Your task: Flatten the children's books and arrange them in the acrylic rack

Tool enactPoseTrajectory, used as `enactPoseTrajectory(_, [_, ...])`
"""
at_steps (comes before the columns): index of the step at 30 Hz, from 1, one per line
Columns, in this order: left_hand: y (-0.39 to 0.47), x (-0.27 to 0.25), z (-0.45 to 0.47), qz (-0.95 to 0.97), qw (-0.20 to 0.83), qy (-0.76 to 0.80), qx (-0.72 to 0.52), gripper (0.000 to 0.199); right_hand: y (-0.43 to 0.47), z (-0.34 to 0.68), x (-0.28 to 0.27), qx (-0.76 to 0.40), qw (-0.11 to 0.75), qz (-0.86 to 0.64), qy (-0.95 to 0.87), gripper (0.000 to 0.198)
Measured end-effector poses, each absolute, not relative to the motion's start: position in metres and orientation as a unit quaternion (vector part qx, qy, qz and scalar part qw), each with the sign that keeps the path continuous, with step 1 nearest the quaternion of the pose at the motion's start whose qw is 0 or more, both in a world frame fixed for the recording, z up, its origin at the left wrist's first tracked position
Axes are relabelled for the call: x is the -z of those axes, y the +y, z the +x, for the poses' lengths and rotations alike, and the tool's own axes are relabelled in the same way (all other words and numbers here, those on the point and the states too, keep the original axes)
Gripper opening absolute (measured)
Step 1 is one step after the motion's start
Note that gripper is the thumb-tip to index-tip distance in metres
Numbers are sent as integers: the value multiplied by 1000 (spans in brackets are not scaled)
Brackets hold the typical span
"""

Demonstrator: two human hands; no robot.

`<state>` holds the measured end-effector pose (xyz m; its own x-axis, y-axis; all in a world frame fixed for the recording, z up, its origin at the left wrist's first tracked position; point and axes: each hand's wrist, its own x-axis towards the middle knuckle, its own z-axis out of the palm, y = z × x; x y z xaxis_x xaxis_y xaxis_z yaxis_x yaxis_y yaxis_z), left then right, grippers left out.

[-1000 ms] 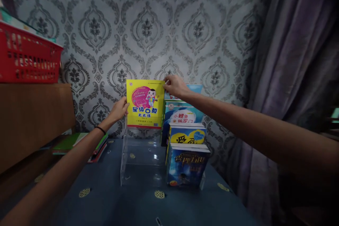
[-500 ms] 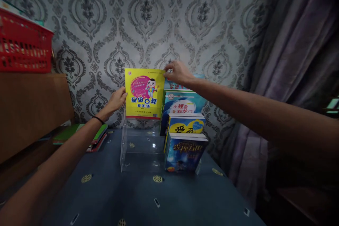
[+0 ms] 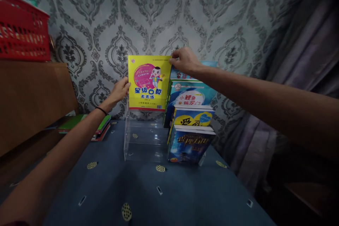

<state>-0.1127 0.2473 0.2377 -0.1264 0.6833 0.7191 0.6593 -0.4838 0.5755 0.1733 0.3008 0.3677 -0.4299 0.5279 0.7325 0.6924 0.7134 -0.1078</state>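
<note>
A yellow workbook (image 3: 149,83) with a pink circle and a cartoon child stands upright at the top back of a clear acrylic tiered rack (image 3: 146,145), on its left side. My left hand (image 3: 121,88) is closed on the book's left edge, with some of the fingers hidden behind it. At the upper right corner, my right hand (image 3: 185,60) pinches the book between thumb and fingers. Beside it on the rack's right side are a light-blue book (image 3: 185,75), a teal book (image 3: 194,93), a yellow-and-blue book (image 3: 193,117) and a dark-blue book (image 3: 189,146), in descending steps.
The rack stands on a dark blue patterned cloth (image 3: 144,190) against a wallpapered wall (image 3: 150,17). To the left, a red basket (image 3: 23,31) sits on a wooden cabinet (image 3: 34,95), near a stack of books (image 3: 76,123). A curtain (image 3: 254,141) hangs at right.
The camera view has shifted, so rack, books and hands appear slightly higher and farther right. Both hands keep their hold on the yellow workbook, which stays at the rack's top.
</note>
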Motion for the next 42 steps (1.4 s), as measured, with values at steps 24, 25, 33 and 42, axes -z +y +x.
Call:
enactPoseTrajectory(24, [257,-237,-107,629,-84,560,-532,30,280,156,-372,160,320,-435,-826,30])
enactPoseTrajectory(25, [256,-237,-107,632,-93,562,-525,29,280,157,-372,164,315,-432,-829,30])
enactPoseTrajectory(33, [249,-241,-105,636,-98,585,-494,27,278,158,-373,161,297,-448,-828,28])
enactPoseTrajectory(42, [252,-232,-97,594,-153,604,-510,28,279,163,-371,143,310,-448,-826,29])
